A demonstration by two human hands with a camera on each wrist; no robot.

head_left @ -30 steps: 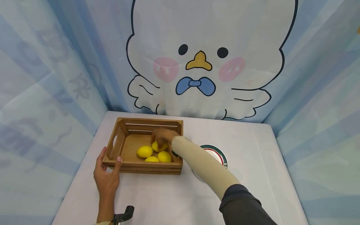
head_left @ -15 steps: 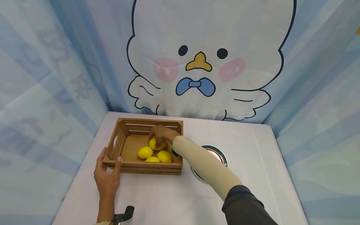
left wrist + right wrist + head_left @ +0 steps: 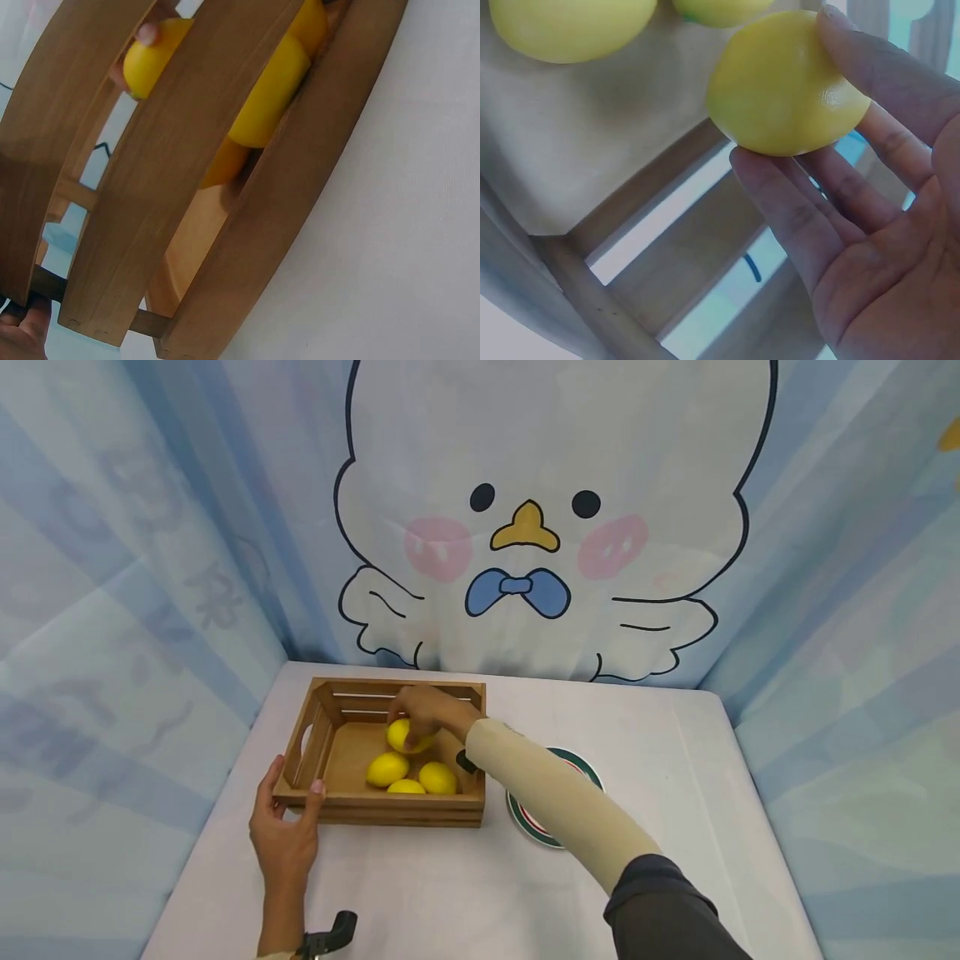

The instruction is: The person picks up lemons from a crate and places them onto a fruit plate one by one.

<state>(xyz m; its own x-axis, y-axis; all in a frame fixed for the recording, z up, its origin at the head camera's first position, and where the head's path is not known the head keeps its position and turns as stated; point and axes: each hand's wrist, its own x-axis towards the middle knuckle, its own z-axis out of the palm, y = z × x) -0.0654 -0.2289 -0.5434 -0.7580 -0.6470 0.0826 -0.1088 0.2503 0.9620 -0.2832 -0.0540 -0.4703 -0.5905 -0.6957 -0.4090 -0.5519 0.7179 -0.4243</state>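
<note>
A slatted wooden crate (image 3: 397,812) stands at the table's left side, with several yellow lemons inside. My left hand (image 3: 285,839) grips its front left corner, thumb over the front rim and fingers at the end wall. Inside the crate, toward its back, my right hand (image 3: 426,708) pinches a lemon (image 3: 780,94) between thumb and fingertips; the right wrist view shows it raised over the crate floor. In front of it lie a left lemon (image 3: 387,769), a right lemon (image 3: 438,778) and one lemon (image 3: 406,787) partly hidden behind the front wall.
A round plate (image 3: 517,814) with a green and red rim lies right of the crate, partly covered by my right forearm. The white table (image 3: 660,777) ends at a hanging cloth (image 3: 525,635) with a cartoon bird; more cloth hangs on both sides.
My right hand has moved left and toward the back of the crate with the lemon, away from the other lemons. The left hand keeps its grip on the corner.
</note>
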